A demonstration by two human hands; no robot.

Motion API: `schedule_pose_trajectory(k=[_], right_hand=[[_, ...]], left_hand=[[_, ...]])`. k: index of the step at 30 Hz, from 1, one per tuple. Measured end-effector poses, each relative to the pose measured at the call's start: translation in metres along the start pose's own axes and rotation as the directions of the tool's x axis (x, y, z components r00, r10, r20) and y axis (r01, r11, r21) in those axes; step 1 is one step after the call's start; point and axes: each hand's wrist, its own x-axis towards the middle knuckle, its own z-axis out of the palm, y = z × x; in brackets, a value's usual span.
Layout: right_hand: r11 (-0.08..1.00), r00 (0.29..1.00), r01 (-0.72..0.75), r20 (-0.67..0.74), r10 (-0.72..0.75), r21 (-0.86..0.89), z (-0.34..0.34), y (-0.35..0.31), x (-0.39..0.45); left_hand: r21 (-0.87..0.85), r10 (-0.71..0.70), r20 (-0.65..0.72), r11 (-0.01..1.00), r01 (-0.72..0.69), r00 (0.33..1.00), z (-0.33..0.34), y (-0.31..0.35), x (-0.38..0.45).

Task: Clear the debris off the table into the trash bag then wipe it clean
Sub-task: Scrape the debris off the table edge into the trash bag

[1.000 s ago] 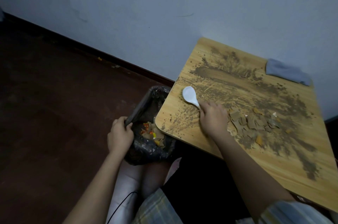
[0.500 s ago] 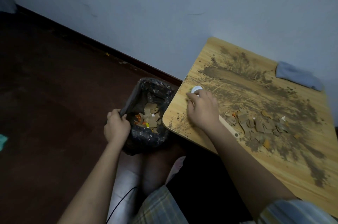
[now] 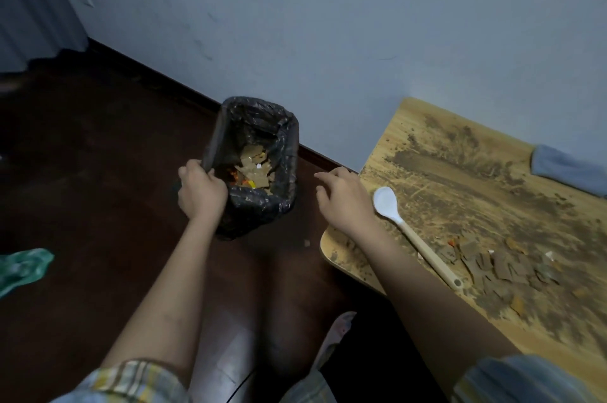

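Observation:
A black trash bag (image 3: 282,152) lines a small bin on the dark floor, with brown and orange scraps inside. My left hand (image 3: 201,190) grips its near left rim. My right hand (image 3: 343,197) hovers between the bag and the wooden table's (image 3: 387,146) left edge, fingers spread and holding nothing. A white spoon (image 3: 414,233) lies on the table just right of that hand. Brown dirt is smeared over the tabletop, and a pile of brown card scraps (image 3: 496,266) lies past the spoon's handle. A grey cloth (image 3: 568,169) rests at the table's far edge.
A pale wall with a dark skirting board runs behind the bag and table. A green cloth (image 3: 21,266) lies on the floor at the left. My knees and a thin black cable are below the arms.
My right hand has let go of the spoon and moved left off the table's edge. The bag now stands apart from the table, and more brown scraps lie in it.

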Motion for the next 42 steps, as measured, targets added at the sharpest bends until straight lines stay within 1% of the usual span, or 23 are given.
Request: schedule_pose_trajectory(k=[3,5,8,11,12,14,17,21,23,26,28,30,31,32,33,34,35,36,38,40,42], right_hand=[[0.982,0.993,-0.104,0.067,0.095,0.16,-0.008,-0.01,0.018],[0.919,0.978,-0.206,0.104,0.181,0.335,-0.018,-0.014,0.03],[0.771,0.944,-0.324,0.135,0.301,0.548,-0.037,-0.015,0.044],[0.566,0.896,-0.401,0.18,0.406,0.72,-0.06,-0.011,0.054],[0.542,0.888,-0.4,0.166,0.43,0.739,-0.068,-0.007,0.057],[0.558,0.88,-0.384,0.108,0.463,0.736,-0.083,0.005,0.059],[0.522,0.859,-0.378,0.079,0.507,0.765,-0.107,0.03,0.057],[0.475,0.788,-0.426,0.058,0.613,0.77,-0.137,0.071,0.043],[0.461,0.762,-0.434,0.044,0.646,0.774,-0.148,0.093,0.033],[0.478,0.704,-0.446,-0.033,0.709,0.757,-0.165,0.127,0.009],[0.495,0.667,-0.455,-0.085,0.74,0.741,-0.172,0.146,-0.009],[0.501,0.633,-0.475,-0.115,0.766,0.723,-0.179,0.163,-0.027],[0.507,0.616,-0.486,-0.133,0.777,0.712,-0.183,0.171,-0.037],[0.514,0.598,-0.493,-0.156,0.786,0.702,-0.187,0.178,-0.047],[0.526,0.577,-0.5,-0.188,0.795,0.688,-0.193,0.186,-0.062],[0.545,0.569,-0.502,-0.218,0.793,0.671,-0.197,0.19,-0.069],[0.548,0.546,-0.513,-0.242,0.802,0.661,-0.203,0.197,-0.083],[0.556,0.538,-0.52,-0.256,0.803,0.648,-0.208,0.201,-0.089],[0.554,0.519,-0.554,-0.263,0.814,0.622,-0.219,0.207,-0.108],[0.558,0.52,-0.577,-0.258,0.814,0.596,-0.227,0.214,-0.121],[0.554,0.506,-0.588,-0.267,0.82,0.589,-0.236,0.219,-0.137]], left_hand=[[-0.039,0.045,-0.015,0.998,-0.046,0.999,-0.008,0.03,0.014],[-0.07,0.071,-0.016,0.995,-0.072,0.997,-0.011,0.056,0.019],[-0.127,0.122,-0.002,0.984,-0.121,0.993,-0.012,0.092,0.018],[-0.162,0.182,0.027,0.971,-0.175,0.983,-0.009,0.13,0.01],[-0.164,0.207,0.036,0.966,-0.199,0.978,-0.008,0.142,0.005],[-0.159,0.273,0.052,0.952,-0.262,0.96,-0.005,0.166,-0.002],[-0.158,0.37,0.086,0.922,-0.354,0.925,0.002,0.2,-0.013],[-0.178,0.491,0.21,0.869,-0.461,0.845,0.02,0.234,-0.032],[-0.16,0.548,0.299,0.836,-0.526,0.781,0.029,0.245,-0.039],[-0.168,0.618,0.416,0.773,-0.612,0.667,0.042,0.269,-0.059],[-0.224,0.684,0.401,0.718,-0.659,0.609,0.048,0.28,-0.075],[-0.304,0.793,0.28,0.607,-0.734,0.54,0.054,0.287,-0.089],[-0.335,0.851,0.211,0.525,-0.782,0.481,0.056,0.291,-0.096],[-0.353,0.901,0.169,0.433,-0.829,0.399,0.058,0.295,-0.101],[-0.361,0.941,0.159,0.337,-0.869,0.299,0.062,0.302,-0.111],[-0.35,0.964,0.168,0.253,-0.902,0.206,0.064,0.306,-0.114],[-0.333,0.976,0.188,0.168,-0.928,0.109,0.068,0.311,-0.125],[-0.297,0.977,0.208,0.103,-0.949,0.041,0.072,0.315,-0.129],[-0.222,0.971,0.231,-0.013,-0.975,-0.066,0.08,0.321,-0.143],[-0.133,0.955,0.256,-0.118,-0.984,-0.15,0.085,0.324,-0.153],[-0.077,0.933,0.264,-0.231,-0.97,-0.244,0.085,0.329,-0.166]])
